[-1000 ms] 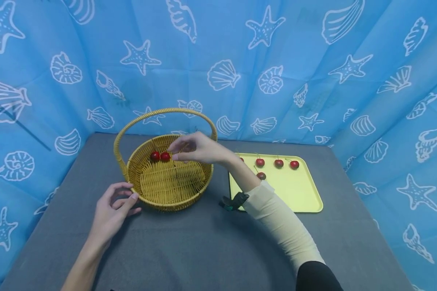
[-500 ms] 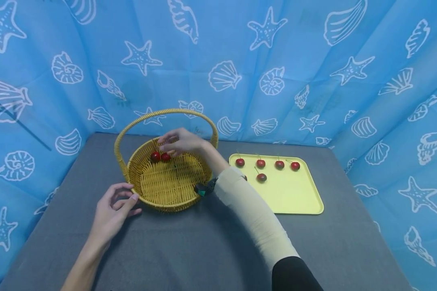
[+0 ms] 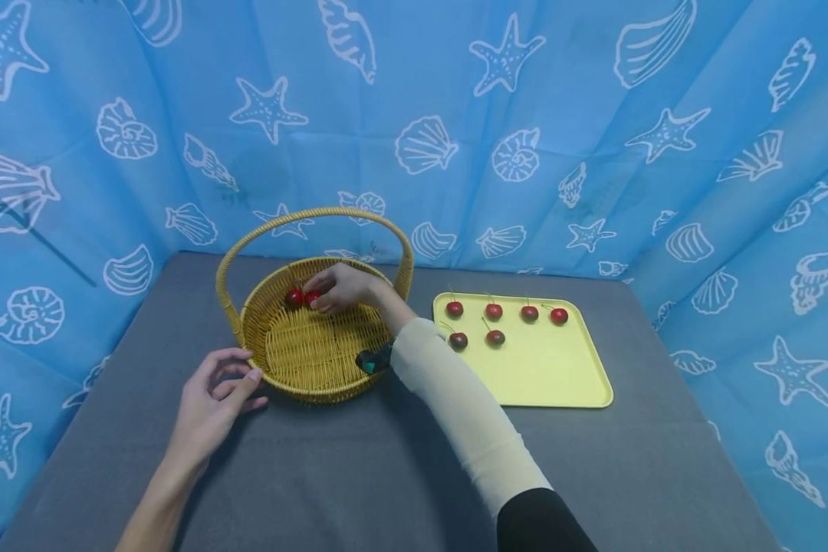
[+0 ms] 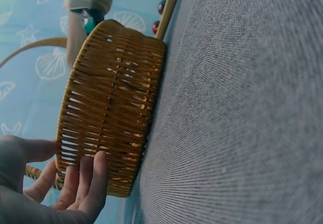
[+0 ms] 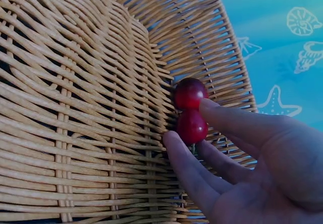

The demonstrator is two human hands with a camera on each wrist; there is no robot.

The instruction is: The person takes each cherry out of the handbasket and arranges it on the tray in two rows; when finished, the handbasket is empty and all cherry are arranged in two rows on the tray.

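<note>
A round yellow wicker basket point(image 3: 324, 392) with a tall arched handle stands on the grey table. My left hand point(image 3: 215, 387) holds its near left rim; in the left wrist view the thumb is at the rim and the fingers lie along the outer wall. Inside, against the back left wall, two dark red cherries sit side by side, a left cherry point(image 3: 294, 298) and a right cherry point(image 5: 192, 127). My right hand point(image 3: 347, 287) reaches into the basket and holds the right cherry between thumb and fingers. Its thumb tip also overlaps the left cherry in the right wrist view.
To the right of the basket lies a yellow tray point(image 3: 545, 376) with several stemmed cherries point(image 3: 494, 337) in two rows. A blue curtain point(image 3: 414, 100) with white shells and starfish hangs behind the table point(image 3: 359, 475).
My right hand has moved left and then down onto the right cherry in the basket. More of the tray's cherries show as the forearm shifts left. My left hand stays at the rim.
</note>
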